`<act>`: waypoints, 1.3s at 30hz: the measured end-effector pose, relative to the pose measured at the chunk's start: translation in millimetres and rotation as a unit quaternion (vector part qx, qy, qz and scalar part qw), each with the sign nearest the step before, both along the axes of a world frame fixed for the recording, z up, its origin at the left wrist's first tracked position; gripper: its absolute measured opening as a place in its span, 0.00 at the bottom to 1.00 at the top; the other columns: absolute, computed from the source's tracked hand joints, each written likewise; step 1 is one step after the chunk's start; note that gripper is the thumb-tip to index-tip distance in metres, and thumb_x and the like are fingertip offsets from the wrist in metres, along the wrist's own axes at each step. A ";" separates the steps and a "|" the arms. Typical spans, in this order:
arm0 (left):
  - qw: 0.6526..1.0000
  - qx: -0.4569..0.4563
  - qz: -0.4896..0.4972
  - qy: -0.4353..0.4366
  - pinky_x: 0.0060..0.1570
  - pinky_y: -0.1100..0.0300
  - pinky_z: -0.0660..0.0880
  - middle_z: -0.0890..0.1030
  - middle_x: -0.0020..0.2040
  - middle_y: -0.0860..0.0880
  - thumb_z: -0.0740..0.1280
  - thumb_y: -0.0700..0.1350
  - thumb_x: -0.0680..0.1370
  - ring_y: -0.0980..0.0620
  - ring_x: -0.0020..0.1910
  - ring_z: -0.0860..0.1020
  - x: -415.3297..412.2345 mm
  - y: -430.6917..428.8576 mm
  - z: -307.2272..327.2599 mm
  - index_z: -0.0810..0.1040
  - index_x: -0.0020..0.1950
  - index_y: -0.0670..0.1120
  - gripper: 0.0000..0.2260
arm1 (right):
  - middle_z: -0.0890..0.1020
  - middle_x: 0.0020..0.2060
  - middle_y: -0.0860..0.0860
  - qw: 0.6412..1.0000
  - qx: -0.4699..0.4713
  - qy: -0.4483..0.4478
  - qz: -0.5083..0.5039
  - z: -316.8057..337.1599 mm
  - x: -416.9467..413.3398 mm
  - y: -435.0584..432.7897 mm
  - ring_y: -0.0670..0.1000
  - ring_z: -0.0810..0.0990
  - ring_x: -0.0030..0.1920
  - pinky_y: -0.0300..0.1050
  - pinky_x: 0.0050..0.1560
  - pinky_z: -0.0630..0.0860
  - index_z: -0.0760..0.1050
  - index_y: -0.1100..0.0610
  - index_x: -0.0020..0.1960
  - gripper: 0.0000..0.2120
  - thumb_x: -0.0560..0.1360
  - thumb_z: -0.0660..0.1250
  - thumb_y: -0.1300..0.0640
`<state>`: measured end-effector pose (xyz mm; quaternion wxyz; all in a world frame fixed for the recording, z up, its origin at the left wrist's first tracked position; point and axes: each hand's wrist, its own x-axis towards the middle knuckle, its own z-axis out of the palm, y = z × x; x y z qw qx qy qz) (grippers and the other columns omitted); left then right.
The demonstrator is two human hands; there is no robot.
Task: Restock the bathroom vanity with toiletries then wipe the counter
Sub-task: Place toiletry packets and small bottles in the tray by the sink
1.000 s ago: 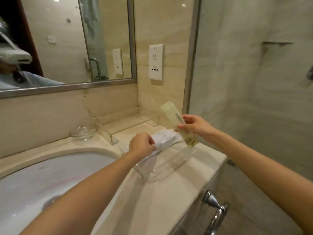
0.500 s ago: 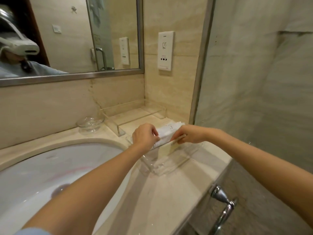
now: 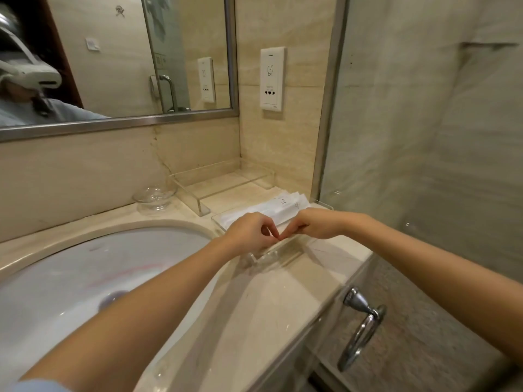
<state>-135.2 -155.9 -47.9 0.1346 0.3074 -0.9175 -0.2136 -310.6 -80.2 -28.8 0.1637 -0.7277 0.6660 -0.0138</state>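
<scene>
A clear acrylic tray [image 3: 273, 257] sits on the marble counter [image 3: 263, 301] right of the sink. White toiletry packets [image 3: 285, 206] lie along its far side. My left hand [image 3: 249, 233] and my right hand [image 3: 317, 227] hover over the tray, their curled fingertips meeting in the middle. Both pinch down on a pale yellow tube [image 3: 291, 241] lying in the tray in front of the packets. Only a sliver of the tube shows under my fingers.
A second clear acrylic stand [image 3: 223, 182] is in the back corner, with a small glass dish [image 3: 154, 198] to its left. The white sink basin [image 3: 85, 278] fills the left. A glass shower wall [image 3: 424, 137] bounds the right; a chrome door handle [image 3: 362, 329] sticks out below.
My right hand brought the yellow tube down from the air and laid it in the tray. My left hand moved from the packets to meet the right hand's fingertips.
</scene>
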 end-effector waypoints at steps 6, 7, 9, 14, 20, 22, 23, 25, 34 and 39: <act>0.999 0.032 0.007 -0.031 0.39 0.64 0.74 0.80 0.38 0.55 0.67 0.44 0.73 0.58 0.34 0.78 7.2 9.4 5.8 0.80 0.45 0.52 0.04 | 0.80 0.60 0.47 0.998 -0.022 -0.053 -0.020 -6.4 4.5 7.3 0.44 0.76 0.59 0.37 0.64 0.68 0.78 0.54 0.63 0.25 0.75 0.53 0.72; 0.998 0.042 0.008 -0.036 0.41 0.62 0.76 0.81 0.38 0.54 0.66 0.43 0.74 0.58 0.32 0.78 7.9 10.8 7.3 0.80 0.44 0.51 0.04 | 0.80 0.60 0.48 0.997 -0.027 -0.070 -0.027 -7.3 5.0 8.2 0.43 0.76 0.58 0.34 0.63 0.69 0.78 0.55 0.62 0.24 0.75 0.53 0.72; 0.998 0.042 0.004 -0.051 0.45 0.59 0.77 0.81 0.39 0.53 0.66 0.43 0.74 0.57 0.32 0.78 9.3 13.3 10.5 0.81 0.44 0.51 0.05 | 0.80 0.59 0.50 0.992 -0.045 -0.110 -0.041 -6.9 6.7 10.8 0.41 0.76 0.57 0.26 0.58 0.68 0.77 0.58 0.63 0.22 0.76 0.54 0.72; 0.998 -0.012 0.004 -0.058 0.49 0.60 0.75 0.78 0.43 0.56 0.66 0.44 0.74 0.56 0.44 0.76 12.5 22.2 23.4 0.82 0.48 0.53 0.07 | 0.83 0.53 0.49 0.974 -0.121 -0.179 -0.074 3.7 -6.4 29.8 0.45 0.80 0.56 0.37 0.60 0.72 0.79 0.56 0.59 0.18 0.76 0.58 0.70; 1.000 -0.004 -0.002 0.001 0.47 0.59 0.75 0.80 0.43 0.54 0.65 0.40 0.73 0.54 0.45 0.79 4.8 57.0 44.0 0.82 0.46 0.52 0.09 | 0.83 0.48 0.48 0.937 -0.145 -0.284 -0.141 30.6 -32.1 90.0 0.47 0.82 0.49 0.43 0.57 0.75 0.78 0.51 0.55 0.17 0.76 0.61 0.70; 1.000 -0.007 -0.016 0.026 0.47 0.58 0.76 0.81 0.43 0.53 0.66 0.40 0.74 0.54 0.45 0.79 -3.0 80.4 49.6 0.82 0.46 0.52 0.08 | 0.83 0.47 0.47 0.923 -0.146 -0.317 -0.164 34.6 -36.1 119.0 0.45 0.82 0.46 0.41 0.53 0.76 0.78 0.50 0.53 0.15 0.76 0.62 0.69; 0.999 -0.011 -0.026 0.037 0.47 0.58 0.76 0.82 0.44 0.52 0.66 0.41 0.74 0.53 0.45 0.79 -7.8 93.1 50.4 0.83 0.46 0.52 0.08 | 0.83 0.47 0.47 0.915 -0.146 -0.332 -0.178 34.3 -38.1 134.3 0.44 0.82 0.45 0.39 0.51 0.75 0.78 0.50 0.53 0.15 0.76 0.63 0.68; 0.998 -0.015 -0.050 0.040 0.48 0.56 0.77 0.82 0.44 0.51 0.67 0.41 0.73 0.53 0.44 0.79 -17.9 122.0 47.6 0.83 0.46 0.52 0.08 | 0.83 0.47 0.47 0.903 -0.150 -0.346 -0.205 29.5 -41.3 167.7 0.43 0.82 0.44 0.36 0.49 0.75 0.77 0.52 0.55 0.13 0.76 0.64 0.67; 0.973 0.042 -0.206 -0.093 0.50 0.57 0.78 0.83 0.44 0.48 0.69 0.41 0.71 0.50 0.46 0.81 -70.9 273.3 -58.6 0.83 0.51 0.49 0.10 | 0.83 0.47 0.48 0.849 -0.110 -0.385 -0.344 -67.7 -56.0 350.3 0.45 0.82 0.45 0.39 0.48 0.75 0.77 0.54 0.56 0.09 0.77 0.65 0.61; 0.943 0.109 -0.249 -0.191 0.48 0.61 0.73 0.80 0.45 0.50 0.70 0.42 0.73 0.52 0.48 0.79 -101.6 328.4 -141.5 0.81 0.56 0.48 0.12 | 0.83 0.47 0.49 0.815 -0.027 -0.387 -0.431 -160.0 -68.1 438.0 0.46 0.81 0.47 0.37 0.49 0.76 0.77 0.57 0.60 0.12 0.76 0.66 0.60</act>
